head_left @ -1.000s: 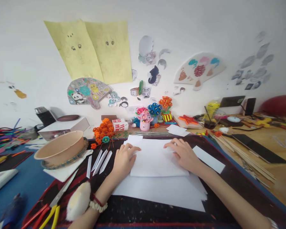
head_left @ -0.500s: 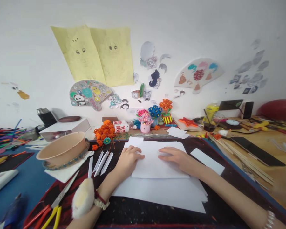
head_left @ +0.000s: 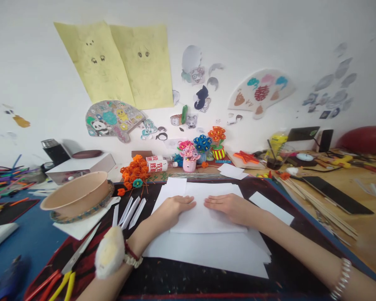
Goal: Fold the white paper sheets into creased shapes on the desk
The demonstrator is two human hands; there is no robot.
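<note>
My left hand lies flat on a folded sheet of white paper, its fingers stretched towards the middle. From the other side my right hand presses on the same sheet, fingers extended and nearly meeting those of the left. Under it are larger white sheets, spread on a dark mat. A fluffy white and yellow ornament hangs at my left wrist. Several narrow folded paper strips lie left of my left hand.
At the lower left rest scissors with red and yellow handles. A beige bowl stands behind them. Orange craft flowers and a pink flower pot line the back. To the right are a loose white paper and a black phone-like slab.
My fingers have straightened and flattened on the paper, and the left fingertips have slid slightly right. The camera view has shifted a little.
</note>
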